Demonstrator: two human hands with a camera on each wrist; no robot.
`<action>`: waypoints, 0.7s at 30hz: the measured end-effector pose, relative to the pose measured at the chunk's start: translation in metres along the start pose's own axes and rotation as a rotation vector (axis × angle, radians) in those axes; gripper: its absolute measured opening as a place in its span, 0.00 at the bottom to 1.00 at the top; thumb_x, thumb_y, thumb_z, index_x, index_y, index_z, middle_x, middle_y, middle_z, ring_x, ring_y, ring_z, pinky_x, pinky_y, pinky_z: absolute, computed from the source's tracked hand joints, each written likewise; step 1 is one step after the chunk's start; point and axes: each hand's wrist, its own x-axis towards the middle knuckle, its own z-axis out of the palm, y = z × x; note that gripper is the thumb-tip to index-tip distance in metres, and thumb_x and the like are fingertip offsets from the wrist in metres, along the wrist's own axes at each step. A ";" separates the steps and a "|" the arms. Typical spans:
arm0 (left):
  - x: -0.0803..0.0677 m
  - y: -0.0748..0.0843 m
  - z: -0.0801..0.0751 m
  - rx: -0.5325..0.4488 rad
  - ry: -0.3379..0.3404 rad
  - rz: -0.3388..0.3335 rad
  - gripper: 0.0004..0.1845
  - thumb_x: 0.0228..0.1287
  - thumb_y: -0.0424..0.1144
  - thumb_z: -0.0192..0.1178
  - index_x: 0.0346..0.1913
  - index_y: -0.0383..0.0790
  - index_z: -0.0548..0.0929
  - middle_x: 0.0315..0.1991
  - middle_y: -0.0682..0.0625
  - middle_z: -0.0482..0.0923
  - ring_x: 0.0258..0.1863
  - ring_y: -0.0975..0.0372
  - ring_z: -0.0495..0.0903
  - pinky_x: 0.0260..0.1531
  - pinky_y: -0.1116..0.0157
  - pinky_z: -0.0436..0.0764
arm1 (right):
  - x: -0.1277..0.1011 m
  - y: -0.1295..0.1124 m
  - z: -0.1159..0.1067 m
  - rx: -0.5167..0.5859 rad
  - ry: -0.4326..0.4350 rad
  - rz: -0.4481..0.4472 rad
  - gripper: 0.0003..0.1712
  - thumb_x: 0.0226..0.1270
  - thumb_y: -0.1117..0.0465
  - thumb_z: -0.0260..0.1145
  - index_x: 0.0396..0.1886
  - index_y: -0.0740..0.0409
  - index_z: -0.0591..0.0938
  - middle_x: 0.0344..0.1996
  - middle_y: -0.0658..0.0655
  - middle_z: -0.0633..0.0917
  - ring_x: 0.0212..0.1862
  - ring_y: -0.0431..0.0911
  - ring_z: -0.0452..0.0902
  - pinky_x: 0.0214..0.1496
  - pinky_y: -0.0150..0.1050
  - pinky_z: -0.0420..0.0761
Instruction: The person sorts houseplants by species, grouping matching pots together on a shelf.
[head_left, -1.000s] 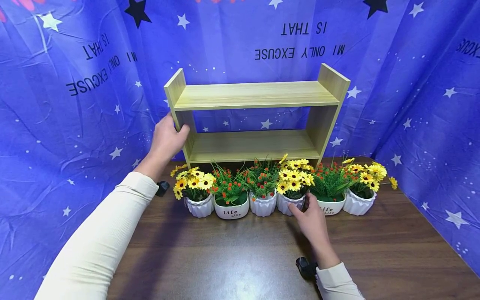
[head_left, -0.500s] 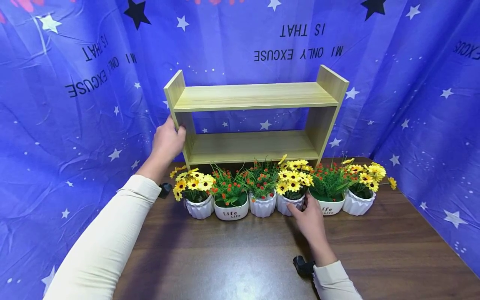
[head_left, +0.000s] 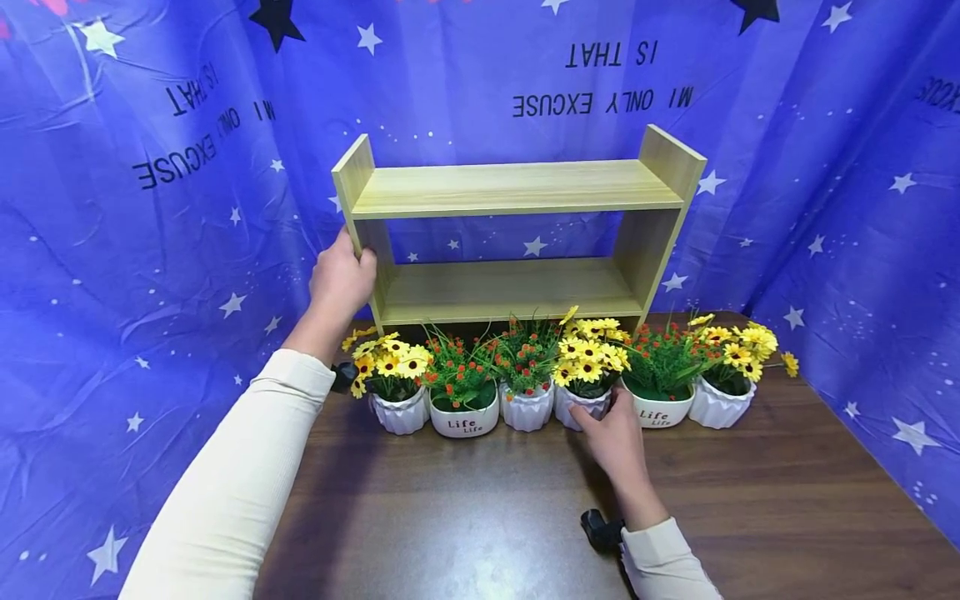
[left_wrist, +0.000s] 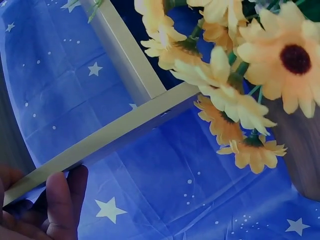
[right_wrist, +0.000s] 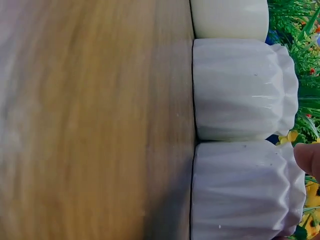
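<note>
My left hand [head_left: 342,275] grips the left side panel of a pale wooden two-tier shelf [head_left: 517,187], thumb on the inner side. In the left wrist view, the fingers [left_wrist: 59,200] wrap the panel's edge. My right hand [head_left: 617,435] holds a white fluted pot [head_left: 567,408] of yellow daisies [head_left: 590,354] by its rim, thumb in front and fingers at the right side. The right wrist view shows that pot [right_wrist: 240,190] standing on the table, close beside another white fluted pot [right_wrist: 240,90]; only the thumb [right_wrist: 307,159] shows there clearly.
In a row before the shelf stand another daisy pot [head_left: 401,415] at left, a "Life" planter [head_left: 463,423] with red flowers, a fluted pot [head_left: 527,412], a second "Life" planter [head_left: 663,412] and a daisy pot [head_left: 722,406] at right. A blue star-printed curtain [head_left: 465,92] hangs behind the brown table [head_left: 450,492].
The view shifts slightly. My left forearm has come a little to the right, its hand still on the shelf panel. My right hand keeps its hold on the daisy pot, which stays in place.
</note>
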 end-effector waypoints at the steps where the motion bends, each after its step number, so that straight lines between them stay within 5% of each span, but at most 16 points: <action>1: 0.000 0.001 0.000 0.003 0.000 0.004 0.20 0.71 0.43 0.45 0.62 0.41 0.70 0.56 0.33 0.78 0.53 0.35 0.76 0.46 0.38 0.72 | 0.000 0.000 0.001 0.012 -0.002 0.009 0.43 0.60 0.55 0.72 0.64 0.77 0.63 0.58 0.77 0.72 0.61 0.68 0.69 0.62 0.60 0.68; 10: 0.001 0.003 0.001 0.006 -0.010 0.002 0.21 0.72 0.43 0.45 0.65 0.42 0.69 0.56 0.33 0.78 0.53 0.36 0.76 0.46 0.38 0.72 | 0.006 0.002 0.006 0.084 -0.010 0.012 0.46 0.60 0.57 0.73 0.66 0.77 0.59 0.61 0.77 0.70 0.63 0.67 0.67 0.66 0.58 0.64; 21: -0.001 0.002 0.001 0.010 -0.010 -0.014 0.21 0.73 0.42 0.44 0.65 0.42 0.68 0.57 0.33 0.77 0.54 0.35 0.76 0.47 0.38 0.72 | 0.013 -0.002 0.014 0.038 0.040 0.011 0.50 0.56 0.54 0.75 0.67 0.77 0.59 0.59 0.78 0.71 0.62 0.69 0.68 0.63 0.60 0.66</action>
